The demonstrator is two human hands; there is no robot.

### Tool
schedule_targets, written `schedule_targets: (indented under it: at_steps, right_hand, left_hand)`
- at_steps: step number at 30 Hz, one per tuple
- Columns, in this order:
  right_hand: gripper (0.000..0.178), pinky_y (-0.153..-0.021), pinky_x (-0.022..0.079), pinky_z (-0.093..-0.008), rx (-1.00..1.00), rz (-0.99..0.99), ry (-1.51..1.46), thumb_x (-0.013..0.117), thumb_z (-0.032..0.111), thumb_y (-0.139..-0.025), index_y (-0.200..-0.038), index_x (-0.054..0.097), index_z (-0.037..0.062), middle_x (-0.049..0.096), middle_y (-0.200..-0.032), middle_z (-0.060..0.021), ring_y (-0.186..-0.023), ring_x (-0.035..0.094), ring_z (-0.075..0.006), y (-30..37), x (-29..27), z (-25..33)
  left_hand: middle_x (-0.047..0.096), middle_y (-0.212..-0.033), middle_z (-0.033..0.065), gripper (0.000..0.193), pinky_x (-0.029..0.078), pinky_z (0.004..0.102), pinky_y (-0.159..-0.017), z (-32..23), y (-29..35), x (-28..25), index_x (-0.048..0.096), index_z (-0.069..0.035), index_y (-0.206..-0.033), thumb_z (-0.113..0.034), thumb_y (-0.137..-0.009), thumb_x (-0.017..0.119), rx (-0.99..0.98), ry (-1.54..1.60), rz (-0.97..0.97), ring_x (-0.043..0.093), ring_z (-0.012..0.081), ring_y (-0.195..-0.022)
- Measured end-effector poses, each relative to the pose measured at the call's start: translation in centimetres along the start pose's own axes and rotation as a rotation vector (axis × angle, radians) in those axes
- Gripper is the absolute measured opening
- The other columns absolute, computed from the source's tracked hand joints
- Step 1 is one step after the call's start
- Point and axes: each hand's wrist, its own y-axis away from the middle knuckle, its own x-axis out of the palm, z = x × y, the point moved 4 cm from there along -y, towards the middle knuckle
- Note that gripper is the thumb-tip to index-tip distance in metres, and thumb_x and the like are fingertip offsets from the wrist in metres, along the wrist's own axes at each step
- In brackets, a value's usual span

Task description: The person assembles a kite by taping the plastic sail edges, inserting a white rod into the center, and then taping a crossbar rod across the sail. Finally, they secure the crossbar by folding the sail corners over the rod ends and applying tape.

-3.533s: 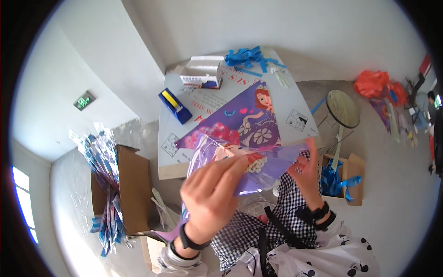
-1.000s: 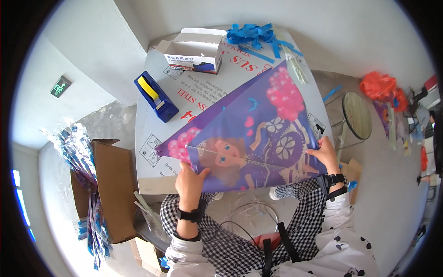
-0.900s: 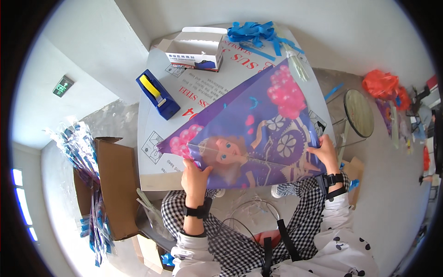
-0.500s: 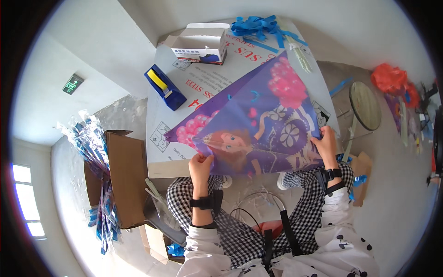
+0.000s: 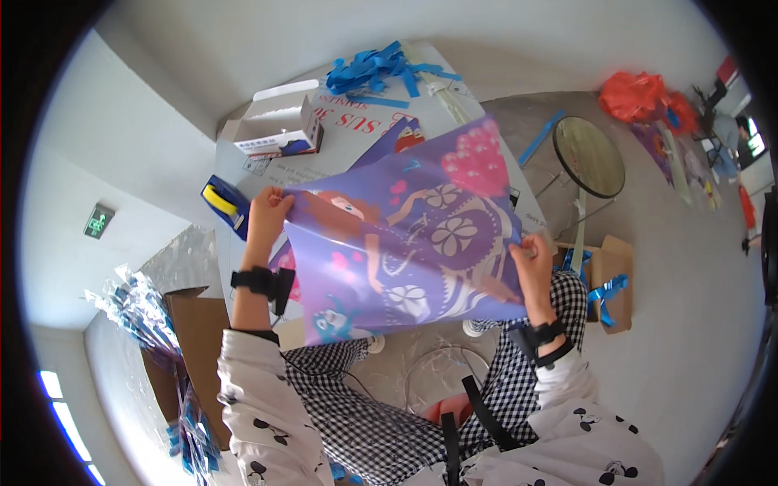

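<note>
A purple kite sail (image 5: 381, 267), printed with a red-haired princess figure and a pink balloon cluster, is held raised and spread above my lap and the table's near edge. My left hand (image 5: 269, 215) pinches its upper left edge. At the right edge, my right hand (image 5: 532, 263) grips it between thumb and fingers. The sheet sags in soft folds between them, and its lower edge hangs toward my knees. Behind it, part of another purple printed piece (image 5: 374, 146) lies on the table, mostly hidden.
On the table (image 5: 304, 174) are a blue tape dispenser (image 5: 226, 206) with yellow tape, an open white box (image 5: 279, 130), blue ribbon strips (image 5: 369, 73) and pale strips (image 5: 454, 101). A round stool (image 5: 590, 156) stands right. Cardboard boxes (image 5: 194, 348) flank me; red plastic (image 5: 636, 97) lies far right.
My left hand has moved up and to the left, lifting the near part of the sail off the table and opening it out. My right hand still grips the right edge, and the view has shifted.
</note>
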Motion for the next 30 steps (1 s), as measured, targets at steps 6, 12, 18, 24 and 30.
schedule_targets:
  at_steps: [6,12,18,24,30]
  right_hand:
    - [0.023,-0.057,0.036,-0.0213,0.262,0.130,-0.341,0.068,0.010,-0.088,-0.088,0.045,0.0059,0.047,-0.075,0.0015,-0.066,0.043,-0.0053,7.5,3.8,-0.3]
    - [0.029,-0.051,0.044,-0.0266,0.402,0.256,-0.497,0.069,0.010,-0.087,-0.096,0.042,0.0042,0.051,-0.090,-0.0054,-0.064,0.053,-0.0108,10.6,6.8,-1.5]
    - [0.038,-0.058,0.048,-0.0365,0.066,0.554,0.129,0.073,0.028,-0.085,-0.097,0.048,0.0017,0.059,-0.083,-0.0080,-0.064,0.060,-0.0216,9.2,5.6,1.6]
    - [0.022,-0.060,0.048,-0.0316,-0.179,0.500,0.323,0.068,0.025,-0.088,-0.088,0.058,0.0060,0.064,-0.073,-0.0071,-0.066,0.063,-0.0187,-7.1,3.7,8.2]
    - [0.033,-0.076,0.051,-0.0375,-0.201,0.193,0.389,0.075,0.028,-0.079,-0.098,0.065,0.0021,0.069,-0.098,-0.0157,-0.092,0.066,-0.0291,-30.0,12.4,-3.3]
  left_hand:
    - [0.069,-0.082,0.0138,0.024,0.052,0.0389,-0.072,-3.1,-5.3,-0.4,0.063,0.000,-0.103,-0.012,-0.083,0.069,0.197,-0.409,-0.225,0.066,0.0321,-0.077]
    - [0.040,-0.142,0.0212,0.065,0.038,0.0503,-0.102,-7.4,6.1,11.9,0.046,-0.004,-0.133,-0.026,-0.078,0.074,0.403,-0.861,0.038,0.043,0.0414,-0.126]
    - [0.032,-0.150,0.0217,0.062,0.031,0.0483,-0.110,-3.6,17.5,14.3,0.045,-0.012,-0.141,-0.032,-0.087,0.068,0.291,-0.695,0.388,0.032,0.0410,-0.137]
    - [0.042,-0.143,0.0193,0.052,0.034,0.0476,-0.107,-2.2,18.0,12.4,0.052,-0.006,-0.132,-0.022,-0.085,0.069,0.261,-0.457,0.202,0.039,0.0367,-0.132]
    - [0.057,-0.123,0.0132,0.031,0.046,0.0418,-0.090,-2.6,15.5,12.4,0.059,-0.002,-0.113,-0.007,-0.083,0.066,0.337,-0.241,0.088,0.056,0.0333,-0.108]
